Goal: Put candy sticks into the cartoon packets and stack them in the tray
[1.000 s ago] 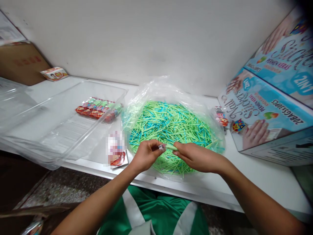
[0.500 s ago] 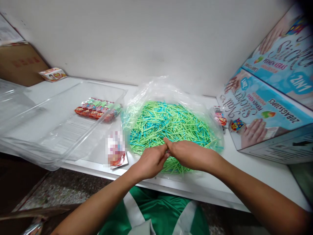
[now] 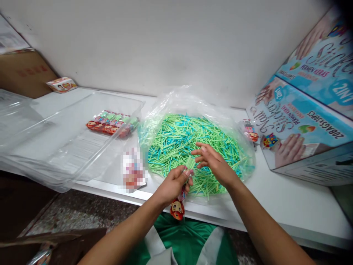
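Pinching a cartoon-printed sachet (image 3: 177, 209) in head view: left hand (image 3: 175, 182) clamped around its middle, at near side of the stick heap (image 3: 183, 141). Long axis runs roughly away from wearer; green sticks (image 3: 191, 162) at far end over heap, printed end hanging nearer than heap. Right hand (image 3: 212, 162) nearer stick end, fingers apart, nothing held, above heap. Sachet glossy, red-orange below, pinkish above; middle hidden by fingers.

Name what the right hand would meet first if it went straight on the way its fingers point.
The right hand would probably meet the green and blue sticks; its height is unclear.
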`<state>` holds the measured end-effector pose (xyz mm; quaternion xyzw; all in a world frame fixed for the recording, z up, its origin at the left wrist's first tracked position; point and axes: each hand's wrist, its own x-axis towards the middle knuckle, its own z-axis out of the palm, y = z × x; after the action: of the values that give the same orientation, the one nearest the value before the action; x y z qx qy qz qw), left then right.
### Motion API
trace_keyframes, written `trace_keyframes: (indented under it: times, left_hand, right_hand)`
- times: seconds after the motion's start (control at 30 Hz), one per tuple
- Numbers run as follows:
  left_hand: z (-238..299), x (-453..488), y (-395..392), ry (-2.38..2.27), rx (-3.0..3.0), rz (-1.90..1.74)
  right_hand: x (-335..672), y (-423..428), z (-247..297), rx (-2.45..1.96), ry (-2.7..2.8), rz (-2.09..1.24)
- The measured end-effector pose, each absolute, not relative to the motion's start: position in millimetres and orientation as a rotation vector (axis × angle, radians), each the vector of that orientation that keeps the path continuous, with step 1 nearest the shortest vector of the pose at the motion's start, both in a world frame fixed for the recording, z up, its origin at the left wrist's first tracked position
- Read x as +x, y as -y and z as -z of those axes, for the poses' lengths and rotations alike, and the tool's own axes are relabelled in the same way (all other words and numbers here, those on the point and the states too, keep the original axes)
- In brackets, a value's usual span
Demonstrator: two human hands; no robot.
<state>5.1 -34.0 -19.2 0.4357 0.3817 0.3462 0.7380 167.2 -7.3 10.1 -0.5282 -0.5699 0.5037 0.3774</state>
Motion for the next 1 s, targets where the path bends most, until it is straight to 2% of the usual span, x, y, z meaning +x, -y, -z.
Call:
trace_keyframes:
  times: [0.17, 0.47, 1.0]
  left_hand:
    - [19.0, 3.1, 34.6, -0.915, 1.083, -0.813]
    - [20.0, 5.4, 39.1, -0.927, 1.01, -0.82]
    - [23.9, 9.0, 40.7, -0.869, 0.9, -0.844]
  right_hand:
    - [170.0, 17.2, -5.5, -1.378, 1.464, -1.377]
    - [164.2, 20.1, -4.0, -1.437, 1.585, -1.19]
    - [158.5, 22.9, -4.8, -1.481, 1.573, -1.107]
